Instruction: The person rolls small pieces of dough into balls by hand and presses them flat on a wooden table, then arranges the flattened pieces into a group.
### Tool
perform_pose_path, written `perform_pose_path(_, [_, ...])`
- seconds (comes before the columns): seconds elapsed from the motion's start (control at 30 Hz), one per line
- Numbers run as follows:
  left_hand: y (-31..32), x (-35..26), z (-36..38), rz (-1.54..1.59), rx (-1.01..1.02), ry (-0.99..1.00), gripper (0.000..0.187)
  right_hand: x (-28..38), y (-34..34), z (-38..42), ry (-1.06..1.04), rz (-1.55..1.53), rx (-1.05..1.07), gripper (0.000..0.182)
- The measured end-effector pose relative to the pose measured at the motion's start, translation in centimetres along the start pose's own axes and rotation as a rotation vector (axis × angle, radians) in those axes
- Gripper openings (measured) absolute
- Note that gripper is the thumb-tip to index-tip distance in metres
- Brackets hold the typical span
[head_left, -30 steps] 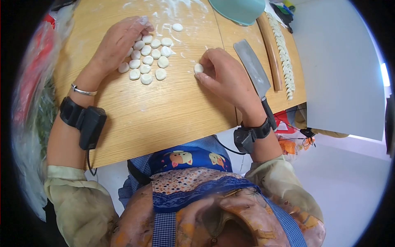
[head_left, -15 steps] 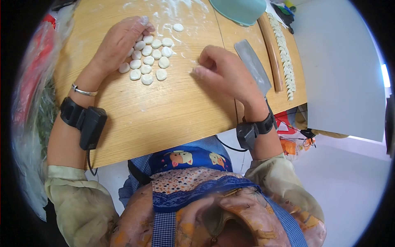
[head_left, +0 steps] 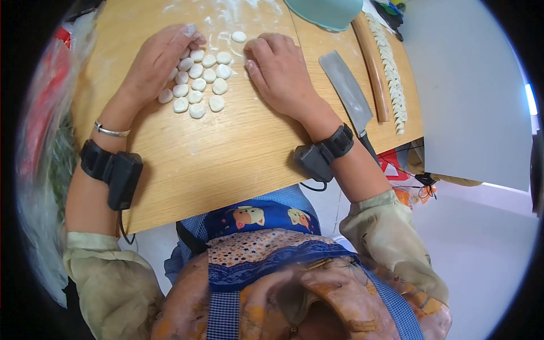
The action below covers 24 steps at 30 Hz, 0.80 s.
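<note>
Several small white dough discs (head_left: 198,84) lie grouped on the floured wooden table (head_left: 226,153). My left hand (head_left: 161,59) rests at the group's upper left, its fingers curled down over the edge of the discs; whether something is under the fingertips is hidden. A single disc (head_left: 238,37) sits apart, above the group. Just right of that disc and of the group is my right hand (head_left: 276,71), palm down, with fingers bent and the thumb apart from them; I see nothing in it.
A cleaver (head_left: 347,88) lies right of my right hand. Beyond it are a wooden rolling pin (head_left: 371,68) and a long braided row of dough pieces (head_left: 389,73). A pale green bowl (head_left: 328,12) stands at the top. Plastic bags (head_left: 42,124) hang along the left edge.
My right hand has moved left and up, from beside the cleaver to beside the single disc. My left hand has hardly moved. The view has shifted slightly.
</note>
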State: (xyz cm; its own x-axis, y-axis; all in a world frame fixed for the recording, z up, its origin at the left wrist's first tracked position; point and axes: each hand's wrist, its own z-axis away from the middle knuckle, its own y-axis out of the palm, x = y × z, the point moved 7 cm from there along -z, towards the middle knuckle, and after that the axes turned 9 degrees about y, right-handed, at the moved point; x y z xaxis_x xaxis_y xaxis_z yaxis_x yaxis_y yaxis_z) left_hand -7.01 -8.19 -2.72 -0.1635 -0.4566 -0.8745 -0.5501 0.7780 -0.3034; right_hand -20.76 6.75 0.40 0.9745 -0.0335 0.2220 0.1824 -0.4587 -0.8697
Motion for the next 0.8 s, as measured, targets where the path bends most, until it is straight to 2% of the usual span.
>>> perform_pose_path(0.07, [-0.2, -0.5, 0.1, -0.048, 0.0, 0.032, 0.046, -0.6, -0.1, -0.3, 0.011, -0.05, -0.003, 0.022])
perform_pose_path(0.13, [-0.2, -0.7, 0.2, -0.074, 0.002, 0.045, 0.046, -2.1, 0.5, -0.5, 0.104, -0.177, 0.113, 0.022])
perform_pose_path(0.23, [-0.1, -0.5, 0.1, -0.076, 0.007, 0.047, 0.047, -0.8, 0.6, -0.1, 0.036, -0.053, 0.028, 0.022])
perform_pose_path(0.37, [-0.2, -0.5, 0.1, -0.092, 0.0, 0.025, 0.047, -1.1, 0.4, -0.4, 0.051, -0.026, 0.009, 0.021])
perform_pose_path(0.43, [-0.2, -0.6, 0.0, -0.093, 0.001, 0.049, 0.047, -2.9, 0.9, -1.0, 0.129, -0.218, 0.137, 0.021])
perform_pose_path(0.47, [-0.2, -0.8, 0.1, -0.092, 0.005, 0.071, 0.047, -2.7, 0.9, -1.0, 0.128, -0.22, 0.14, 0.021])
perform_pose_path(0.57, [-0.1, -0.5, 0.1, -0.085, 0.008, 0.044, 0.047, -1.8, 0.8, -0.6, 0.152, -0.203, 0.091, 0.02])
perform_pose_path(0.63, [-0.1, -0.4, 0.1, -0.072, 0.006, 0.038, 0.047, 0.0, 0.4, -0.2, 0.05, -0.013, -0.02, 0.021])
perform_pose_path(0.67, [-0.1, -0.3, 0.1, -0.061, 0.004, 0.032, 0.047, -0.3, 0.4, -0.1, 0.051, -0.012, -0.022, 0.021])
perform_pose_path(0.8, [-0.1, -0.6, 0.1, -0.085, 0.011, 0.063, 0.047, -2.7, 0.5, -1.1, 0.144, -0.169, 0.088, 0.021])
